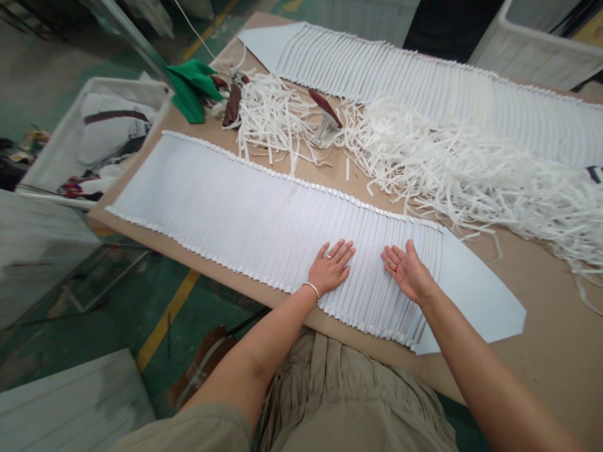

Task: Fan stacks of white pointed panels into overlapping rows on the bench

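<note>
A long row of overlapping white pieces (245, 213), fanned out like pleats, lies across the table in front of me. Flat on its right half rests my left hand (331, 267), fingers stretched, with a ring and a bracelet. My right hand (406, 270) is over the row nearer its right end, palm turned to the left and fingers extended; whether it touches the pieces I cannot tell. Neither hand holds anything. To the right, the endmost white piece (480, 295) shows its broad, plain face with angled corners.
Behind the row lies a long heap of thin white strips (447, 157). A tool with a dark red handle (325, 108) stands among them. Farther back is a second fanned row (358, 69). Green cloth (193, 88) hangs by a metal pole; a white bin (51, 147) stands left of the brown table (556, 351).
</note>
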Available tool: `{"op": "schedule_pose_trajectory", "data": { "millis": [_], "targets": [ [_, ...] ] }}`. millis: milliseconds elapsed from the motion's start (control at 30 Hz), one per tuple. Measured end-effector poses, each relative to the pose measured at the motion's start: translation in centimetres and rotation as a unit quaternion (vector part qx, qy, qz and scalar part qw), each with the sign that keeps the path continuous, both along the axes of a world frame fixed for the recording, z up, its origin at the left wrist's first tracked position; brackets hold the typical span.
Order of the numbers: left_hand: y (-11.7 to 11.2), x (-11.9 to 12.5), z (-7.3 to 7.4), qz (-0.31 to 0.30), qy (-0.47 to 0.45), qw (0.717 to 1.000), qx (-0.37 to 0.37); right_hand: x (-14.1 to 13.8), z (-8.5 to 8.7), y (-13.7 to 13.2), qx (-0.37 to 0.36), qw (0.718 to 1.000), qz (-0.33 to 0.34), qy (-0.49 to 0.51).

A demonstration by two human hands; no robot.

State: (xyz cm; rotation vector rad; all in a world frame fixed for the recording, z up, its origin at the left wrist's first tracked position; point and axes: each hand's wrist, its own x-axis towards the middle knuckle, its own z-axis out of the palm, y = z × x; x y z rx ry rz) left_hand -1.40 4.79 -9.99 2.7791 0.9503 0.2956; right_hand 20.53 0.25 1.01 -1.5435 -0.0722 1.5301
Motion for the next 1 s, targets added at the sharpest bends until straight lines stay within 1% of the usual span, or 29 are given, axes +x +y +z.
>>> {"op": "schedule_pose_trajectory", "data": {
  "millis": [100,167,233,333,400,467,533,567,667,767,833,933,1000],
  "targets": [
    [-0.1,0.0,0.0,0.003,-0.001,1.000,-0.001,-1.8,0.1,1.6,0.027,0.999,0.016,0.033],
    [-0.1,0.0,-0.1,0.003,-0.002,1.000,-0.003,-1.8,-0.2,1.9,0.014,0.998,0.019,0.065],
    [-0.1,0.0,-0.3,0.000,-0.005,1.000,-0.006,-0.5,-0.4,0.9,-0.011,0.998,0.007,0.067],
    [0.0,0.0,-0.4,-0.004,-0.012,1.000,-0.010,1.4,-0.1,-1.3,-0.028,0.999,-0.010,0.031],
    [0.0,0.0,-0.3,-0.003,-0.014,1.000,-0.011,1.0,0.2,-1.8,-0.014,1.000,0.000,0.023],
    [-0.1,0.0,-0.2,-0.002,-0.013,1.000,-0.012,-0.2,0.1,-1.7,-0.002,0.999,0.022,0.042],
    [-0.2,0.1,-0.2,-0.001,-0.010,1.000,-0.013,-1.0,-0.2,-1.8,-0.010,0.997,0.038,0.066],
    [-0.2,0.1,-0.3,-0.001,-0.009,1.000,-0.014,-0.9,-0.4,-2.2,-0.019,0.997,0.038,0.068],
    [-0.2,0.1,-0.5,-0.002,-0.009,1.000,-0.017,0.6,-0.5,-4.4,-0.034,0.998,0.025,0.047],
    [-0.1,0.0,-0.4,-0.002,-0.011,1.000,-0.023,2.0,0.2,-6.5,-0.032,0.999,0.024,0.012],
    [-0.3,0.1,0.0,0.003,-0.010,1.000,-0.027,2.6,0.8,-7.3,-0.020,1.000,0.023,-0.005],
    [-1.6,1.4,1.1,0.016,-0.014,1.000,-0.022,3.9,1.6,-8.1,-0.029,0.998,-0.017,-0.048],
    [-3.0,3.0,1.6,-0.011,-0.018,1.000,-0.013,4.7,1.8,-8.3,-0.046,0.995,-0.049,-0.075]
  ]
}}
